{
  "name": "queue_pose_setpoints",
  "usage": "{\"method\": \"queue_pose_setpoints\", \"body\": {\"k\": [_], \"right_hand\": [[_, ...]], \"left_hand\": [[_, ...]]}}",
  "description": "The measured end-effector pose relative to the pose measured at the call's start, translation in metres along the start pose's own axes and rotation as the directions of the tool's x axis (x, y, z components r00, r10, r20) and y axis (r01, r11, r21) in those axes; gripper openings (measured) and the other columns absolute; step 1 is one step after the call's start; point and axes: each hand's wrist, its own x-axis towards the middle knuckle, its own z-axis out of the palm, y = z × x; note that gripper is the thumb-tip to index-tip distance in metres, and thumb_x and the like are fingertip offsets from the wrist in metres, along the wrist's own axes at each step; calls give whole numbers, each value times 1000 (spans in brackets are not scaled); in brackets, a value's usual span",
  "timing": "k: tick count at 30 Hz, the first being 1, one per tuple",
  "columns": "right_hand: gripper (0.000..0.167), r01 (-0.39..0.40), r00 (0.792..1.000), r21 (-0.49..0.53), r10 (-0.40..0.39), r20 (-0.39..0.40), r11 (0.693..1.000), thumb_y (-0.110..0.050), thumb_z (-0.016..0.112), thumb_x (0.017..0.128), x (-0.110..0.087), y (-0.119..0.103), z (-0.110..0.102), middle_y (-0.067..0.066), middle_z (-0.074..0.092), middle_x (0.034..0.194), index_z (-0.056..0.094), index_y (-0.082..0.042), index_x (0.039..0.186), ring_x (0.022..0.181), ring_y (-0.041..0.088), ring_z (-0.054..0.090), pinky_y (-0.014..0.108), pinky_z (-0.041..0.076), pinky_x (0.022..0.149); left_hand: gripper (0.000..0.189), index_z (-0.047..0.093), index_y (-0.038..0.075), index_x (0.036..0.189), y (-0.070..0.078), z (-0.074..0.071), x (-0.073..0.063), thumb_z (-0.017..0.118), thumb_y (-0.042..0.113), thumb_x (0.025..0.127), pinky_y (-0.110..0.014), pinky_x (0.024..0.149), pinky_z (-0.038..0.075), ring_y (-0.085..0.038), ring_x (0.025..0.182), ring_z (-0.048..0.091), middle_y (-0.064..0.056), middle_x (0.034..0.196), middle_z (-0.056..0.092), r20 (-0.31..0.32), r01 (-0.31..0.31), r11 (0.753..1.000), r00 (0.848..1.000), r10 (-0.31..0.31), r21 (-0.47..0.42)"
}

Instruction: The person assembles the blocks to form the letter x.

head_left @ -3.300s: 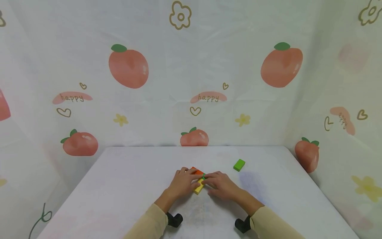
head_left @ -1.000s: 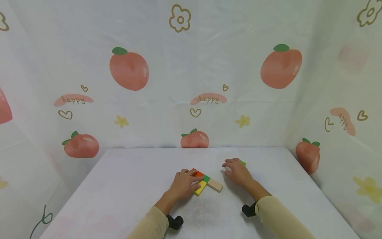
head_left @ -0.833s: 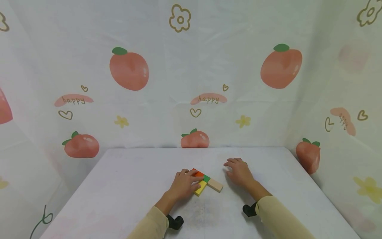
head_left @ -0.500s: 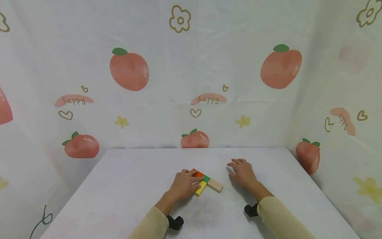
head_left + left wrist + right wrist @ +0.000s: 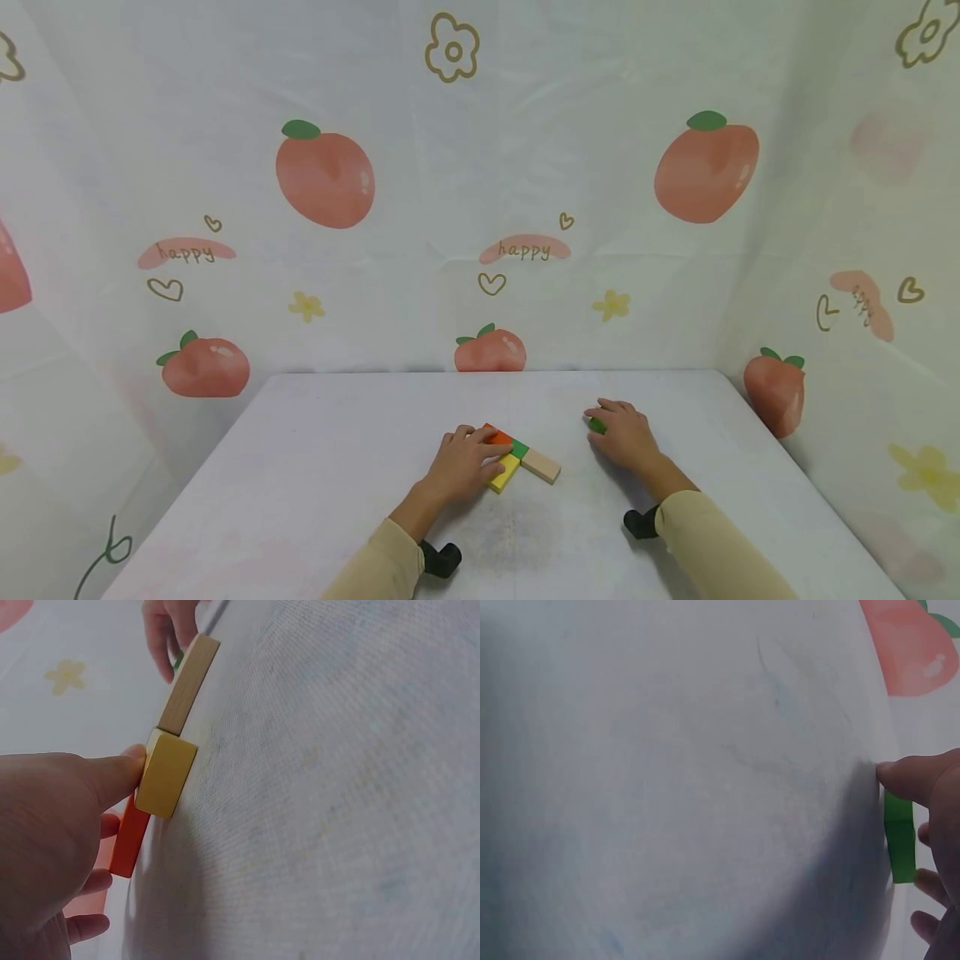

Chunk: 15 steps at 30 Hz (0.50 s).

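Note:
My left hand (image 5: 461, 460) rests on a small group of toy blocks, thumb against the yellow block (image 5: 167, 776) and fingers reaching over the orange block (image 5: 500, 437). Its fingers lie relaxed. A dark green block (image 5: 519, 450) joins the orange one, and a plain wooden block (image 5: 541, 466) continues that line; the yellow one slants off beside them. To the right, my right hand (image 5: 627, 435) straddles a bright green block (image 5: 901, 836), partly hidden by the hand. In the right wrist view the thumb lies across its upper end and the fingertips are close behind it.
The blocks lie on a white table (image 5: 337, 467) backed by a white cloth (image 5: 420, 167) printed with peaches, flowers and lettering. Black wrist mounts (image 5: 441, 559) show under both tan sleeves (image 5: 716, 542).
My right hand has left the block group, uncovering the plain block, and moved right to the bright green block, shifting slightly farther right in the last half second. The left hand stays put.

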Motion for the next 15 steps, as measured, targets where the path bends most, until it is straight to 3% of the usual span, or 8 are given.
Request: {"method": "queue_pose_setpoints", "body": {"k": [7,15], "right_hand": [[43,-20,998,13,19,58,1000,-22,72,86,-1,5,-1,21,49,140,64,-9,127,125,47,44,63,35,96],[47,0,996,-56,4,85,998,-28,70,88,-4,8,-4,20,50,140,62,-13,131,120,48,46,62,40,91]], "left_hand": [[39,60,35,134,0,0,-1,58,43,95,-47,89,38,-30,120,44,-3,140,51,0,-5,1000,1000,5,2],[40,60,35,134,0,-2,-2,58,43,95,-46,89,39,-30,121,44,-3,140,50,4,-3,1000,1000,3,3]]}}
